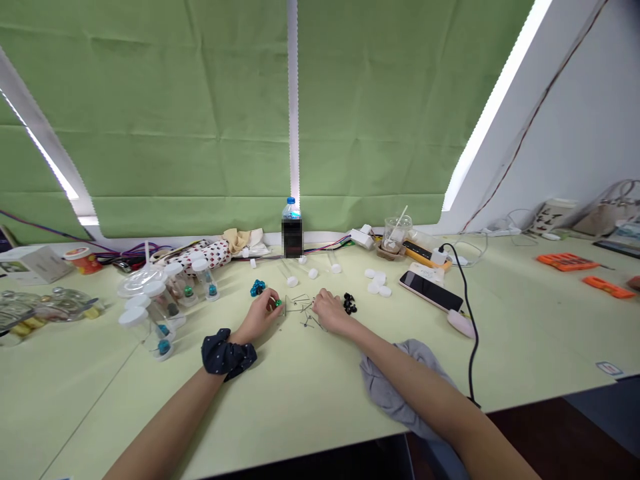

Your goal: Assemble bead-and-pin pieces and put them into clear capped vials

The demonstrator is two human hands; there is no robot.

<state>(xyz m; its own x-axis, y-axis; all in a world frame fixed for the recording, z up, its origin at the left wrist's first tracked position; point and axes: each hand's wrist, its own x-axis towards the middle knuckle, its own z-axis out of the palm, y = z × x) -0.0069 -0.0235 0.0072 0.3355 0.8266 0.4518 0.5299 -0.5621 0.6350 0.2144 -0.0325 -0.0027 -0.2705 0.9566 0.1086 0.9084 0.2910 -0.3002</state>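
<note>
My left hand (pixel 261 313) rests on the pale green table (pixel 300 393) with its fingers pinched on a small green bead (pixel 278 303). A dark scrunchie (pixel 227 354) sits on that wrist. My right hand (pixel 329 311) lies curled over a scatter of thin metal pins (pixel 301 305); whether it holds one is hidden. A cluster of teal beads (pixel 257 287) lies just beyond the left hand. A small pile of black beads (pixel 349 304) sits right of the right hand.
Clear capped vials (pixel 165 297) stand at the left, white caps (pixel 377 282) and a phone (pixel 431 291) at the right. A water bottle (pixel 292 229) stands at the back, a black cable (pixel 469 320) runs off the front edge, and a grey cloth (pixel 395 393) lies under my right forearm.
</note>
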